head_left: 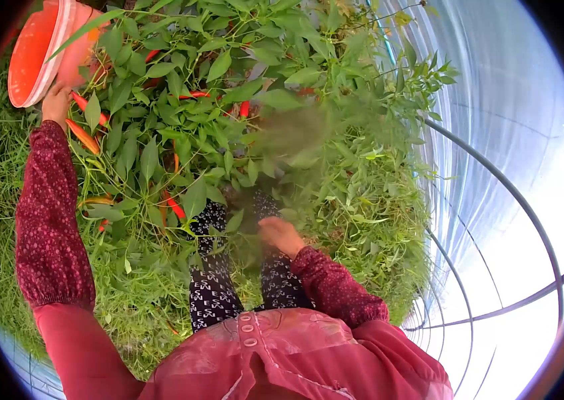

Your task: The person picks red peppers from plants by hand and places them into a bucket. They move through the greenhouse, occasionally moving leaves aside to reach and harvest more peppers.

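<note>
At the upper left, my left hand is closed at the rim of a red bucket, which appears tilted with its mouth facing left. A red chili pepper and an orange-red chili pepper hang just right of that hand. My right hand is low in front of my legs, beside the pepper plant, fingers curled in. Whatever it may hold is hidden by a blurred smear. More red chilies show among the leaves, including one left of my legs.
Grass and weeds cover the ground around my legs. Along the right side curves a clear plastic greenhouse wall with dark hoops. Leafy branches reach toward the plastic. A smear blurs the middle of the view.
</note>
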The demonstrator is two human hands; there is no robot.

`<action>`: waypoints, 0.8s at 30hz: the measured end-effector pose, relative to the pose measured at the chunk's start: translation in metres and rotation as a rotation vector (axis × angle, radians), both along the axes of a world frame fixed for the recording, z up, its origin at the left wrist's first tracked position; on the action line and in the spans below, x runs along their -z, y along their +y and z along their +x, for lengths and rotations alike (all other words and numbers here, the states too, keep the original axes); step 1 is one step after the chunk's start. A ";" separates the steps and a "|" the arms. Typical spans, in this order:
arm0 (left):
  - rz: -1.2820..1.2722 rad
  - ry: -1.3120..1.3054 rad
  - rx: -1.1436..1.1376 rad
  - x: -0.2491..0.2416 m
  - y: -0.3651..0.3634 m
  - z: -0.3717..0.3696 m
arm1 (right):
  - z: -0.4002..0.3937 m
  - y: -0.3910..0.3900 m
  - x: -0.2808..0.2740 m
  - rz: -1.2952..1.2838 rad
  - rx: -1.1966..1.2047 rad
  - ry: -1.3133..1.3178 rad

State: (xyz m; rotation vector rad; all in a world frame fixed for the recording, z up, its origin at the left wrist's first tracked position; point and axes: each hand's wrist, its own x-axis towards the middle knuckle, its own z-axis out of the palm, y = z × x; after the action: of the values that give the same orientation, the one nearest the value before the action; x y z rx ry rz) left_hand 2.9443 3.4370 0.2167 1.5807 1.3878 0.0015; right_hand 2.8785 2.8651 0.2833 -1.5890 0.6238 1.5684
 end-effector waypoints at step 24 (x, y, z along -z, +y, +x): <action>-0.128 0.024 0.686 -0.010 -0.312 -0.084 | 0.159 0.150 0.235 -0.366 -0.790 -0.553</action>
State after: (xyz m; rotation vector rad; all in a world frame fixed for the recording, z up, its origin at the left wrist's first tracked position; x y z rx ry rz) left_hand 2.8600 3.1250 0.2266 1.8727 0.7855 -0.5072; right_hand 3.0371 3.0152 0.0485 -2.6295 -0.0606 1.4484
